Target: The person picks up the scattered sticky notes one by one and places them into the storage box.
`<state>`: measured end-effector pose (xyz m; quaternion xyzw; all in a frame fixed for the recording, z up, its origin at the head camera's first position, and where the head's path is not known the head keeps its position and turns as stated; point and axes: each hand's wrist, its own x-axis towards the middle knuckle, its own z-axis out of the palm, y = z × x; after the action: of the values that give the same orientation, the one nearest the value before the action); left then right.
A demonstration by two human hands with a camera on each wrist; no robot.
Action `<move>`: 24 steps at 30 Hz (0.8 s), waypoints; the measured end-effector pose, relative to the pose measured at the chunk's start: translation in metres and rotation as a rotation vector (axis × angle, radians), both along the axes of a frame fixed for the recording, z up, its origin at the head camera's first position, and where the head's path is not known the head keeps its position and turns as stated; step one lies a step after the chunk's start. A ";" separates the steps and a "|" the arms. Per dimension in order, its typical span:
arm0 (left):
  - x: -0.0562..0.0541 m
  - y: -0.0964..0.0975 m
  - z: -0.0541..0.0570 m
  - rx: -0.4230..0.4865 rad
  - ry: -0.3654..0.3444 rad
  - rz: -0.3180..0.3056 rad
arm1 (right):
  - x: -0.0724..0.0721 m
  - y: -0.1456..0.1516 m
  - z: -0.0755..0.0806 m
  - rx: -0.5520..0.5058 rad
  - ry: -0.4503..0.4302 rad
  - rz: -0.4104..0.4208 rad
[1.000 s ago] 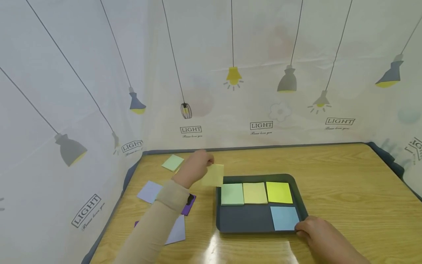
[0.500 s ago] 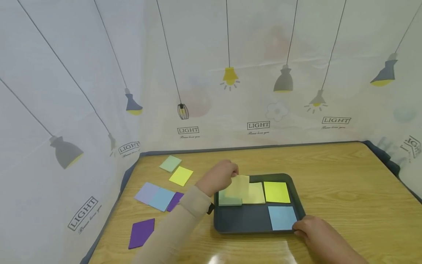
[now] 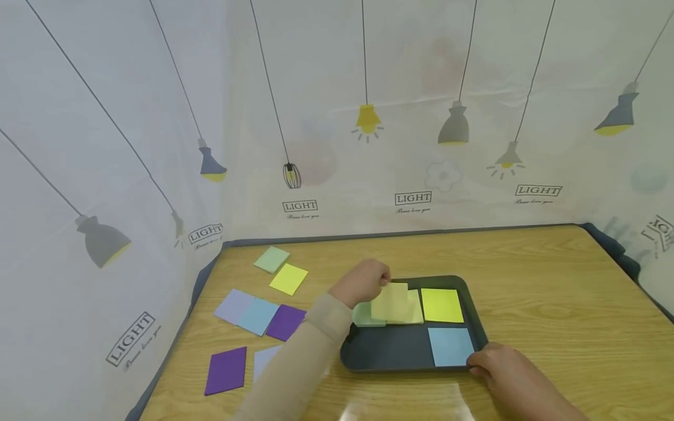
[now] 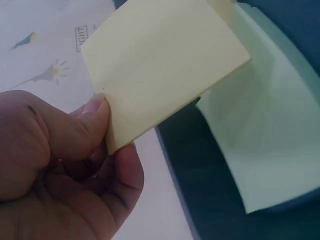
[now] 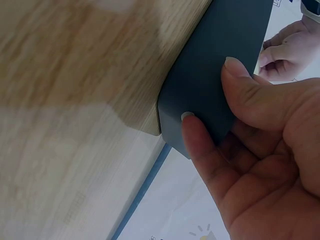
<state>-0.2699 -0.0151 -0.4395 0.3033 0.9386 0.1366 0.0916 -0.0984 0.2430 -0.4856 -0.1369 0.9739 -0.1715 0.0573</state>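
Observation:
My left hand (image 3: 363, 282) pinches a pale yellow sticky note pad (image 3: 391, 299) by one edge. In the left wrist view, the thumb lies on the face of this pad (image 4: 160, 65) and fingers are behind it. The held pad overlaps a light green pad (image 3: 363, 318) and another pale yellow pad (image 3: 416, 307) in the dark tray (image 3: 387, 349). Also in the tray are a bright yellow pad (image 3: 441, 305), back right, and a blue pad (image 3: 451, 347), front right. At the tray's front right corner, my right hand (image 3: 502, 368) grips the outer wall with thumb and finger.
Left of the tray, on the wooden table (image 3: 553, 292), lie a green pad (image 3: 271, 259), a bright yellow pad (image 3: 289, 279), lavender and blue pads (image 3: 258, 316), and purple pads (image 3: 225, 371). My left sleeve partly covers a lavender pad (image 3: 265, 359). A lamp-printed cloth (image 3: 337, 117) hangs behind.
My left hand has carried the pale yellow pad rightward, from the tray's left edge to over its back row. My right hand has stayed at the tray's corner.

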 end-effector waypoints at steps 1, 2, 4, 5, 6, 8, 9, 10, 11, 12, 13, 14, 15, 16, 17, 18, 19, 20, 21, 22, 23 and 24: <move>0.000 0.001 -0.002 0.003 -0.008 0.005 | 0.000 0.000 0.000 -0.002 -0.005 -0.004; 0.000 0.003 -0.004 0.005 -0.015 0.010 | 0.000 -0.001 0.000 -0.002 -0.013 -0.011; 0.000 0.005 -0.007 0.005 -0.030 0.020 | -0.001 -0.001 0.000 -0.003 -0.032 -0.026; 0.000 0.007 -0.009 0.002 -0.033 0.025 | -0.002 -0.001 0.000 -0.005 -0.041 -0.033; 0.000 0.009 -0.010 -0.003 -0.035 0.030 | -0.002 -0.001 0.000 -0.005 -0.051 -0.039; 0.001 0.012 -0.012 -0.001 -0.044 0.044 | -0.003 -0.001 0.000 -0.003 -0.062 -0.044; 0.001 0.014 -0.012 0.003 -0.050 0.052 | -0.003 -0.001 0.000 -0.002 -0.065 -0.045; 0.001 0.015 -0.012 0.006 -0.052 0.060 | -0.003 -0.001 0.000 -0.001 -0.063 -0.043; 0.001 0.017 -0.013 0.009 -0.055 0.064 | -0.003 -0.001 0.000 -0.003 -0.060 -0.040; 0.002 0.019 -0.013 0.012 -0.059 0.071 | -0.003 -0.001 0.000 -0.002 -0.057 -0.036; 0.002 0.020 -0.013 0.013 -0.064 0.076 | -0.003 -0.001 0.000 -0.003 -0.050 -0.028; 0.002 0.022 -0.013 0.013 -0.067 0.078 | -0.003 -0.001 0.000 -0.004 -0.047 -0.026; 0.002 0.023 -0.014 0.009 -0.069 0.081 | -0.002 0.000 0.000 -0.007 -0.052 -0.031; 0.002 0.024 -0.014 0.004 -0.071 0.082 | -0.002 0.000 0.001 -0.011 -0.057 -0.036; 0.002 0.024 -0.015 -0.005 -0.071 0.081 | -0.002 0.000 0.001 -0.014 -0.058 -0.036; 0.002 0.025 -0.015 -0.012 -0.071 0.080 | -0.002 -0.001 0.001 -0.014 -0.061 -0.037; 0.001 0.026 -0.016 -0.019 -0.068 0.078 | -0.002 -0.001 0.001 -0.014 -0.062 -0.040; 0.001 0.027 -0.017 -0.024 -0.066 0.077 | -0.003 -0.001 0.001 -0.014 -0.070 -0.047; 0.001 0.028 -0.018 -0.031 -0.064 0.078 | -0.003 -0.001 0.001 -0.013 -0.071 -0.050; 0.000 0.029 -0.019 -0.035 -0.060 0.079 | -0.003 -0.001 0.001 -0.009 -0.072 -0.052; 0.000 0.029 -0.020 -0.038 -0.060 0.080 | -0.003 -0.002 0.001 -0.006 -0.076 -0.054; 0.000 0.030 -0.021 -0.039 -0.060 0.083 | -0.003 -0.002 0.001 -0.002 -0.076 -0.055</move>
<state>-0.2698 0.0150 -0.4609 0.2579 0.9497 0.1311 0.1198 -0.1013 0.2411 -0.4843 -0.1035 0.9742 -0.1793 0.0895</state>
